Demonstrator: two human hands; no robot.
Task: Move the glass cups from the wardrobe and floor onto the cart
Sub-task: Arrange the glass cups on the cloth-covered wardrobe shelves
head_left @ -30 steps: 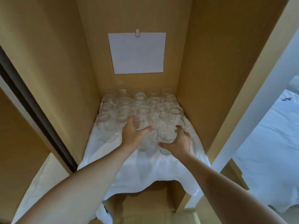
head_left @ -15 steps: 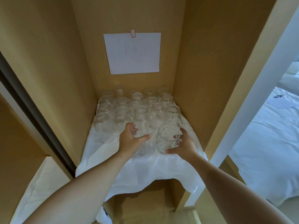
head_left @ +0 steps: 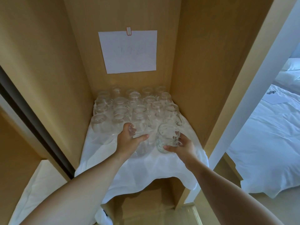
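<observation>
From the head camera, both hands reach into the wardrobe (head_left: 203, 62). The left hand (head_left: 129, 140) grips one glass cup (head_left: 141, 140); the right hand (head_left: 181, 146) grips another cup (head_left: 167, 138), at three o'clock from the first. Behind them, at twelve o'clock, more cups (head_left: 134, 104) crowd a white cloth (head_left: 146, 169) on the shelf.

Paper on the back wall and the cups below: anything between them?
Nothing: in the head view, only bare wood panel separates the paper from the back row of cups.
</observation>
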